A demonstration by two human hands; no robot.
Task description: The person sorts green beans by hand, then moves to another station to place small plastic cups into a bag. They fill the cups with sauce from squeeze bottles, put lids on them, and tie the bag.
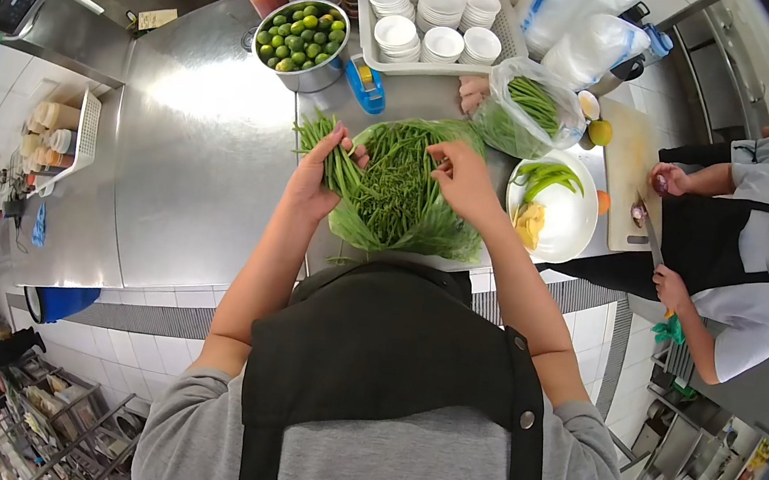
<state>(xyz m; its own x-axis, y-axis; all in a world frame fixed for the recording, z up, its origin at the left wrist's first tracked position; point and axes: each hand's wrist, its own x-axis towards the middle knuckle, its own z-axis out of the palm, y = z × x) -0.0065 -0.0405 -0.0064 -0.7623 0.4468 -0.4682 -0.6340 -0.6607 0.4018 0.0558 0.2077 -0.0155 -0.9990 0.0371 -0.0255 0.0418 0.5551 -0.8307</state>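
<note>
My left hand (323, 174) is closed around a bunch of green beans (343, 172) at the left side of a heap, their ends sticking out past the fingers. A large pile of thin green beans (397, 183) lies in an opened clear green plastic bag (448, 239) in front of me. Above the right part of this pile, my right hand (462, 180) has its thumb and fingers drawn together. Whatever is between those fingertips is too small to make out.
A pot of limes (302, 40), a blue tape dispenser (366, 87) and a crate (504, 32) of stacked white bowls stand behind. At right are a bag of beans (530, 109), a white bowl (570, 231) with green peppers, and a co-worker cutting with a knife (652, 238) on a board (626, 175).
</note>
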